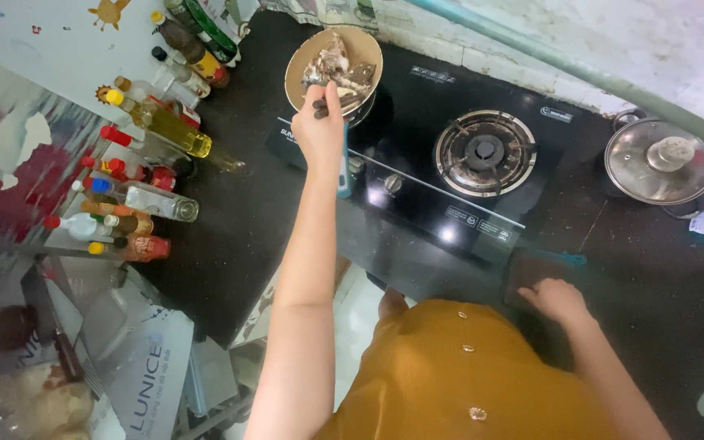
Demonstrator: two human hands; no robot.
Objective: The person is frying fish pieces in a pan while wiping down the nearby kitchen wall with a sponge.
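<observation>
I am extending the left hand [319,130] forward over the table [230,236] to the near rim of a tan bowl [297,69]. The fingers are curling closed around a thin dark utensil, probably chopsticks [344,102], whose tips are reaching into the food pieces [337,67] piled in the bowl. The bowl is sitting just ahead of this hand, on the burner at the left end of a black glass gas stove [417,163]. A teal object [344,171] is hanging below the wrist; I cannot tell what it is.

I am resting the right hand [558,299] flat, fingers spread and lightly bent, on a dark cloth [531,269] lying on the table at the near right corner of the stove. It is gripping nothing.

Ahead of the right hand, the second burner [485,152] is standing uncovered. Farther right of that hand, a steel pot with a glass lid [659,160] is sitting on the table. To the left of the left hand, a row of bottles [140,155] with red, yellow and blue caps is lining the table edge against the wall.
</observation>
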